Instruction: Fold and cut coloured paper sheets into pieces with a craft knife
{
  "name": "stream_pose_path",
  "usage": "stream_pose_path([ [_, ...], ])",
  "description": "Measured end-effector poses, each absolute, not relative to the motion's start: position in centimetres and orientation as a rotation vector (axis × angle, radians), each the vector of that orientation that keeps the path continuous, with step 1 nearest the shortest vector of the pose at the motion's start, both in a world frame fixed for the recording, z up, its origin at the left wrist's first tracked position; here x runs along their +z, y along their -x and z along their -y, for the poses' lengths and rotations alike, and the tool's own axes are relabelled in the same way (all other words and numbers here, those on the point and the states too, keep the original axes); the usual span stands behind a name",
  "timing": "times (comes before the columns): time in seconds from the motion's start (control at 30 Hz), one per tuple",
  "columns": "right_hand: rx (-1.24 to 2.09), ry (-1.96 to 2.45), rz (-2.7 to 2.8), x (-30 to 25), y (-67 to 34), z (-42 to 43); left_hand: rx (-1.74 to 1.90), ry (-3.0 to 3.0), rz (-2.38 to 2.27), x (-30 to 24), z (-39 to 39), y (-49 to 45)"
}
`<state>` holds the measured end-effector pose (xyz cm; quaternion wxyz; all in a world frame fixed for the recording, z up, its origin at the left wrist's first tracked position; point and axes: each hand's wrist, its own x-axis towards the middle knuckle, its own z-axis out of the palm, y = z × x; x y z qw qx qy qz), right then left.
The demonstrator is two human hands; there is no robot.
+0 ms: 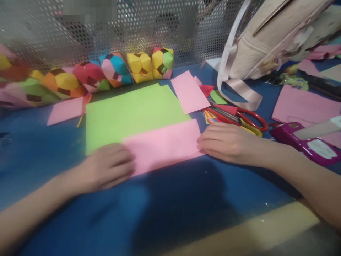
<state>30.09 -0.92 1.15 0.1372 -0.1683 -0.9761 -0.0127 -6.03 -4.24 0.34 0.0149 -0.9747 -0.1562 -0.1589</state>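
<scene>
A folded sheet of pink paper (165, 145) lies before me on the blue table, its upper part overlapping a larger sheet of green paper (130, 113). My left hand (109, 167), slightly blurred, is closed at the pink paper's left end, fingers curled on its edge. At the other end my right hand (223, 144) pinches the right edge, fingers pressed together. A smaller pink piece (190, 92) rests over the green sheet's upper right corner. Just beyond my right hand are red-handled scissors (250, 119).
Several colourful folded-paper shapes (138, 67) line a perforated metal panel (149, 32) at the back. At right stand a cream bag (255, 49) with a trailing strap, a purple tape dispenser (306, 144) and more pink paper (303, 106). Another pink piece (66, 110) lies left.
</scene>
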Motion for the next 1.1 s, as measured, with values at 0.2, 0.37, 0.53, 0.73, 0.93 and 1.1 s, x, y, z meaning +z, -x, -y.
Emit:
stream_pose_path([
  [0.2,0.002,0.497,2.866,1.5,-30.5,0.8,-0.411,3.116,0.518,1.2,4.3,6.2],
  [0.37,0.034,0.521,2.911,1.9,-30.8,0.9,-0.437,3.202,0.664,1.5,4.4,5.9],
  [0.53,0.034,0.574,2.92,1.9,-30.8,1.1,-0.384,3.204,0.72,2.3,4.5,5.8],
  [0.73,-0.04,0.57,2.933,1.9,-30.8,1.2,-0.306,3.151,0.691,3.3,4.6,5.6],
  [0.93,-0.103,0.559,2.95,2.2,-30.7,1.5,-0.422,3.112,0.891,2.6,5.5,5.4],
  [1.1,-0.06,0.592,2.967,2.3,-30.8,1.4,-0.437,3.161,1.06,2.4,5.5,5.4],
])
